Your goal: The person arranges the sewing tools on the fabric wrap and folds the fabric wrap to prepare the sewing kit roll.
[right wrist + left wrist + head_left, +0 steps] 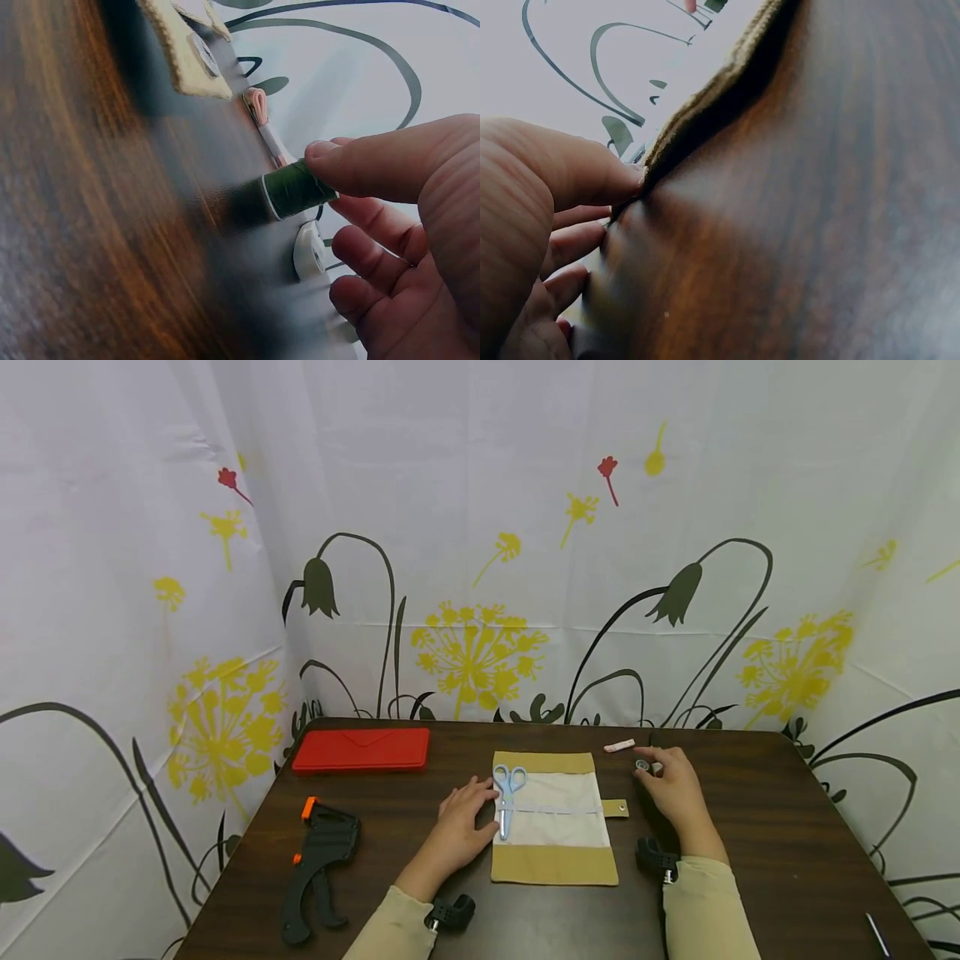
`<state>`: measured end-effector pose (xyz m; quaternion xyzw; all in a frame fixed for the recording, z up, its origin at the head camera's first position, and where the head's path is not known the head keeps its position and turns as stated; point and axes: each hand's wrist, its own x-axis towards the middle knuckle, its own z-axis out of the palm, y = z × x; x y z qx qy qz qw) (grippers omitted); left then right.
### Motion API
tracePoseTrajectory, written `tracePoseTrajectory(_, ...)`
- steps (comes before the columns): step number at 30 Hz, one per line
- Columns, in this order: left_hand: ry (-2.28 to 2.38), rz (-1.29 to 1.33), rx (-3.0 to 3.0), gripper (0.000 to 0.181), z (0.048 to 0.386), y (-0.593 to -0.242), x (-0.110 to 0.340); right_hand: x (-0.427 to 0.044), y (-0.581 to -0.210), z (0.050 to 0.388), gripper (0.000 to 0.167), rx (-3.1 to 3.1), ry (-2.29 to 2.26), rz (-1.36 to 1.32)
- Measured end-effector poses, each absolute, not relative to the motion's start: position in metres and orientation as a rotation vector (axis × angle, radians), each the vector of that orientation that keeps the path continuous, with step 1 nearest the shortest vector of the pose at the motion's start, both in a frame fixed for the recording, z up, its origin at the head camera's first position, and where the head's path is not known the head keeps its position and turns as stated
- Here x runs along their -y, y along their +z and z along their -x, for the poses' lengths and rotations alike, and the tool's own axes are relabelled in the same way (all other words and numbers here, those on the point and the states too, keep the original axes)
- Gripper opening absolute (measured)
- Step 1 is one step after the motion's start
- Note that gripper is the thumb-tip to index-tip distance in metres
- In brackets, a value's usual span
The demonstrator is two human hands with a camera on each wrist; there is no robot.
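My right hand [673,785] pinches a small spool of green thread [296,189] between thumb and fingers, right of an unfolded fabric pouch [555,865]. The pouch has a white lining, mustard flaps and a snap tab. Blue-handled scissors [508,781] lie along the left side of its lining, under a thin strap. At the pouch's left edge rests my left hand [461,818], its thumb touching the edge in the left wrist view. Close to the spool sit a small white object [307,251], its kind unclear, and a pink bundle with a white band [619,746].
A red case [362,750] lies at the back left of the dark wooden table [780,827]. In front of it is a black clamp with orange parts [322,868]. A thin pen-like object [877,935] lies at the front right. A flowered curtain hangs behind.
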<state>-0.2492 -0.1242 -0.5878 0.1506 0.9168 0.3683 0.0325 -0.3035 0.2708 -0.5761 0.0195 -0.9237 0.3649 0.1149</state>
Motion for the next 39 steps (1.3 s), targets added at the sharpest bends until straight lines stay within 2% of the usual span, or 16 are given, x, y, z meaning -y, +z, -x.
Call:
tracePoseTrajectory(14, 1.127, -0.48, -2.829, 0.049, 0.25, -0.587, 0.124, -0.261, -0.562, 0.302, 0.027, 2.575, 1.075, -0.036)
tracePoseTrajectory(25, 1.134, -0.483, -2.828, 0.049, 0.248, -0.588, 0.125, -0.23, -0.548, 0.302, 0.023, 2.541, 1.241, -0.163)
tracePoseTrajectory(31, 1.145, -0.485, -2.825, 0.049, 0.248, -0.587, 0.125, -0.198, -0.548, 0.302, 0.021, 2.558, 1.564, -0.249)
tracePoseTrajectory(39, 1.143, -0.48, -2.826, 0.048, 0.248, -0.588, 0.125, -0.155, -0.549, 0.296, 0.029, 2.418, 2.158, -0.335)
